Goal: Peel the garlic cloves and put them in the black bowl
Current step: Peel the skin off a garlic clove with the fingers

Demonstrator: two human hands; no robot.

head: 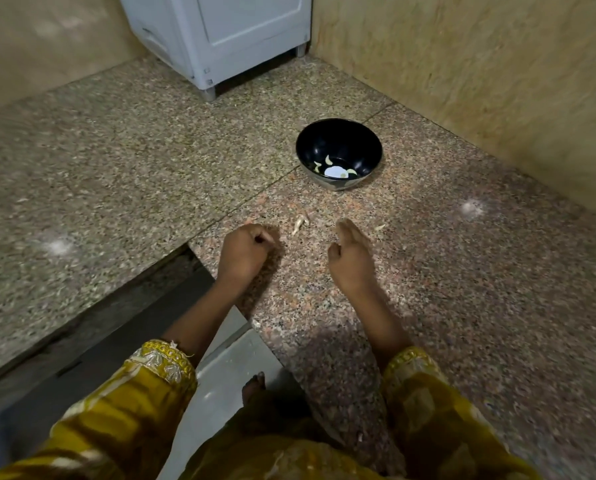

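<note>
Left hand (pixel 248 249) is curled into a fist, can't tell if a clove's inside. Garlic scrap (pixel 299 224) lies between the hands. Right hand (pixel 353 258) is loose and empty. Black bowl (pixel 312 147) beyond them already holds a few peeled cloves (pixel 329 160), so it's partway done I'd guess

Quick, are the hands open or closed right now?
Left hand: fingers curled; cannot tell if it holds anything.
Right hand: open, holding nothing.

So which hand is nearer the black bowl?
Right. The right hand is just in front of the black bowl; the left hand is farther, in front and to its left.
</note>
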